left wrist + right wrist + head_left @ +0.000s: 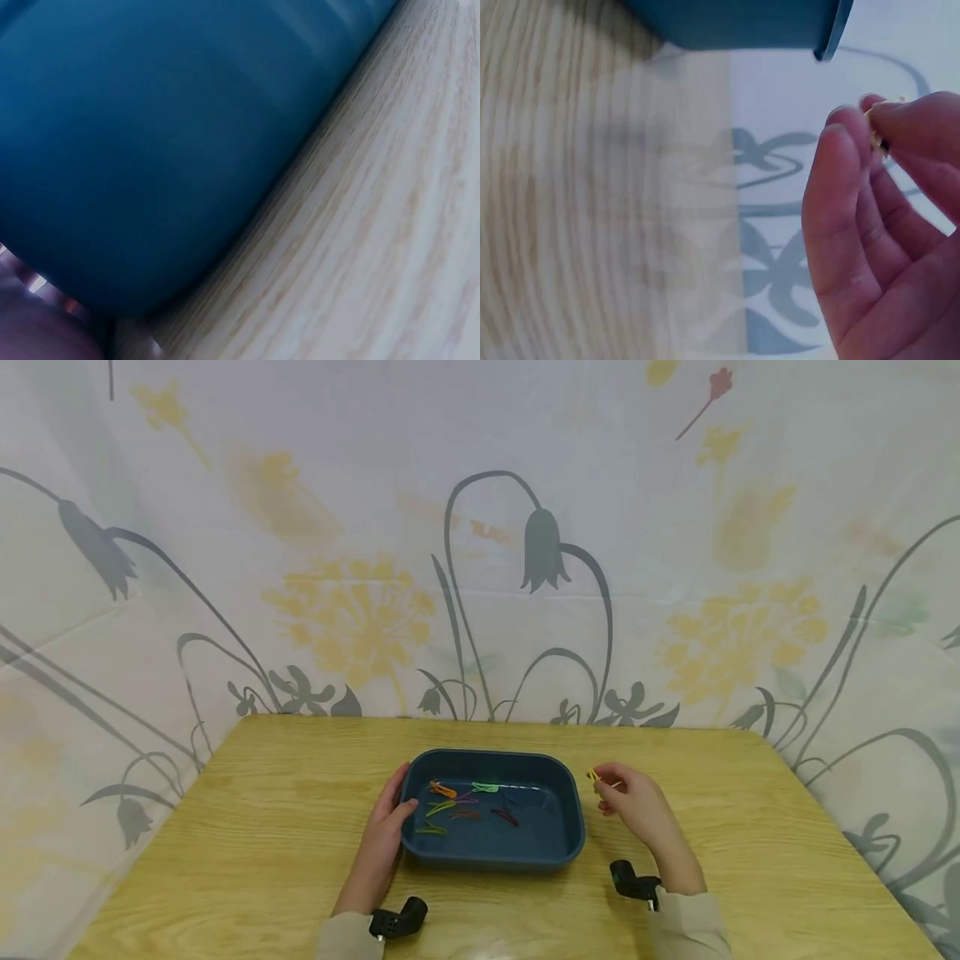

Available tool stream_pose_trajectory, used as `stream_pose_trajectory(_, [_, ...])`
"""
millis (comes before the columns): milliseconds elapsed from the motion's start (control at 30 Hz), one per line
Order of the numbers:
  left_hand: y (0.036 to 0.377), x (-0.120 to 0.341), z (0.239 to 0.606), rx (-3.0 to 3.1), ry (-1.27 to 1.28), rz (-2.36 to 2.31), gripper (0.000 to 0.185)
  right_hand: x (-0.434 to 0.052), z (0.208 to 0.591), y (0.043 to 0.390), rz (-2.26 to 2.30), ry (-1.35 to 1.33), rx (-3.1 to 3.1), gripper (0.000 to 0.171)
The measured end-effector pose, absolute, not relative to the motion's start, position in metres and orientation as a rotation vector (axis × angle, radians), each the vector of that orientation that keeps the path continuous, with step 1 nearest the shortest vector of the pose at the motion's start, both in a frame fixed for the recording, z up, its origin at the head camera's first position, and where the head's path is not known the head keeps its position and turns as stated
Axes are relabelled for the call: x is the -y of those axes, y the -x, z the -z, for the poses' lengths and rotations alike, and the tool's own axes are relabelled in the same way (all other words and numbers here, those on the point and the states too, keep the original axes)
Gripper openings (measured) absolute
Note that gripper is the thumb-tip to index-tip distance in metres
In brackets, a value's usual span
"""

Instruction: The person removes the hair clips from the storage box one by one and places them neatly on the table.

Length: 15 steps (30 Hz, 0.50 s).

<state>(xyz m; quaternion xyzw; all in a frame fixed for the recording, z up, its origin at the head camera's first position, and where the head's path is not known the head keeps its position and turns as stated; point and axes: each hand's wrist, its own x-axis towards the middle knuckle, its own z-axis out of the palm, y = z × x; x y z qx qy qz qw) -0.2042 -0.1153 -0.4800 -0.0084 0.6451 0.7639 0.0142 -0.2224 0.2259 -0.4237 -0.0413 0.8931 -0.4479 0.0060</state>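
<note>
A dark blue rectangular basin (491, 862) sits on the table, with several small coloured hair clips in it. Among them are an orange clip (443, 791), a mint green clip (485, 787), a yellow-green clip (441, 807) and a dark red clip (506, 817). My left hand (384, 831) grips the basin's left side, thumb over the rim and fingers along the outer wall. Just beyond the basin's right edge, my right hand (636, 803) pinches a yellow hair clip (593, 774) between thumb and fingertips. In the right wrist view, the fingers mostly cover that clip (876, 141).
The wooden table (285, 793) extends to both sides of the basin. Behind its far edge hangs a pale flower-patterned cloth (495, 635). A black wrist camera (401, 920) is strapped to the left wrist, another black camera (633, 882) to the right.
</note>
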Motion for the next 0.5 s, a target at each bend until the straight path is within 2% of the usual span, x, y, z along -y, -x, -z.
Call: stream_pose_trajectory(500, [0.202,0.116,0.480,-2.016,0.061,-2.347,0.054,-0.248,0.444,0.226,1.223,0.072,-2.818,0.033])
